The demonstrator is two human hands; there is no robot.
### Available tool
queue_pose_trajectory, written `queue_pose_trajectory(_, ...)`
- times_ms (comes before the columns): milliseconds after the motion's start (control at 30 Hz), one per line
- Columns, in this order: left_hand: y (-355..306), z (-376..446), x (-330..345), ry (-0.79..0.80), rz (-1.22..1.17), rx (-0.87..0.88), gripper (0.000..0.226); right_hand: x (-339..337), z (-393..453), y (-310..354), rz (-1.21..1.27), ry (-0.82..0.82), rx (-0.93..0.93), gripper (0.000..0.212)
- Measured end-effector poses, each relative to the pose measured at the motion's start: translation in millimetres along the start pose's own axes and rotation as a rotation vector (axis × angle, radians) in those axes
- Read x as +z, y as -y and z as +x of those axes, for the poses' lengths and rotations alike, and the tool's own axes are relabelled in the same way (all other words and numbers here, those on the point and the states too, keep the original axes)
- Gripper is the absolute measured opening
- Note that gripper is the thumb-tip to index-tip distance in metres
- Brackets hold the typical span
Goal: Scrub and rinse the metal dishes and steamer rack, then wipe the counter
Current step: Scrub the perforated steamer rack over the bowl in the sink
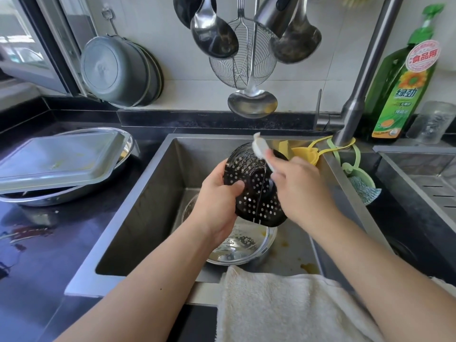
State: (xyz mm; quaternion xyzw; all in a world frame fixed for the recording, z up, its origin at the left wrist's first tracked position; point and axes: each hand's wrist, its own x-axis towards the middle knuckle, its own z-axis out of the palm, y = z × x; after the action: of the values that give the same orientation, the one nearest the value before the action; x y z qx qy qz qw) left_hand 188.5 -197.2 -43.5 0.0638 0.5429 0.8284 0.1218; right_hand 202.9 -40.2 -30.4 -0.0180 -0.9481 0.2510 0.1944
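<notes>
Your left hand [217,193] holds the black perforated steamer rack [256,183] over the middle of the sink [153,193], thumb curled over its near-left edge, fingers behind. The rack is tipped up on edge, its holed face toward you, its top rim leaning away toward the back wall of the sink; a thin stream of water runs down the face. Your right hand [296,183] has its grip closed round a white scrubber [261,149], prob. a brush handle, blurred, so can't tell the head. Its long axis runs from your fist up and left, tip at the rack's top rim.

Room: the rack hangs clear of the sink's left and back walls, w/ open basin to its left. Directly under it a round metal dish [244,243] sits on the sink floor, wet, w/ yellow residue. To the right the faucet stem [355,104] rises just beside your right hand's side of the sink, w/ yellow and green holders [345,154] hung at its base. A white towel [283,304] drapes over the sink's near rim, under your right forearm. On the dark desk [49,243] to the left, a rectangular metal tray [59,159] rests upside down on a round metal basin [74,193], well apart from the sink edge.
</notes>
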Motion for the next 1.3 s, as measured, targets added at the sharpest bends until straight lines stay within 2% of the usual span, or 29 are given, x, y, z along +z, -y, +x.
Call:
queue_pose_trajectory(100,-1.5,1.9,-4.5,-0.010,-0.026,-0.001,0.052,7.5,-19.6,16.2,0.105,0.149,-0.165,0.055)
queue_pose_trajectory(233,-3.9,1.7,-5.1,0.015,-0.054,-0.030,0.053,5.1,-2.0,6.3,0.050,0.097,-0.068,0.054)
queue_pose_trajectory(333,-5.9,0.2,-4.3,0.073,-0.089,-0.029,0.049,9.7,-20.7,18.5,0.141,0.219,-0.220,0.054)
queue_pose_trajectory(367,-7.0,0.2,-4.6,0.089,-0.102,-0.027,0.050,8.4,-20.8,18.8,0.137,0.220,-0.228,0.053)
queue_pose_trajectory(467,-7.0,1.3,-5.0,0.122,-0.119,-0.056,0.065,3.1,-4.4,9.1,0.037,0.078,-0.109,0.053)
queue_pose_trajectory(633,-9.5,1.5,-5.5,0.114,-0.154,-0.006,0.065,5.5,-19.3,21.6,0.098,0.150,-0.230,0.053)
queue_pose_trajectory(767,-12.0,4.0,-6.2,0.035,-0.185,0.008,0.065,-5.8,2.8,-0.7,-0.040,-0.004,-0.004,0.052)
queue_pose_trajectory(833,-13.6,3.1,-4.9,-0.007,-0.190,0.018,0.059,-8.7,2.2,-7.3,-0.027,0.028,0.012,0.051)
queue_pose_trajectory(967,-14.2,2.2,-8.5,-0.090,-0.204,0.025,0.044,-1.0,-21.7,8.6,0.051,0.168,-0.131,0.051)
queue_pose_trajectory(1000,-13.8,2.1,-8.4,-0.093,-0.193,0.024,0.042,0.8,-20.8,9.1,0.028,0.156,-0.136,0.051)
queue_pose_trajectory(1133,-10.6,0.4,-1.0,-0.067,-0.137,0.012,0.044,-6.4,3.1,-5.7,-0.069,0.016,0.034,0.053)
queue_pose_trajectory(1267,-9.3,1.3,-5.5,-0.097,-0.154,0.008,0.039,2.4,-29.2,15.0,0.022,0.144,-0.084,0.052)
queue_pose_trajectory(1300,-9.5,1.9,-7.1,-0.100,-0.155,0.006,0.039,3.8,-26.8,14.1,0.000,0.133,-0.087,0.053)
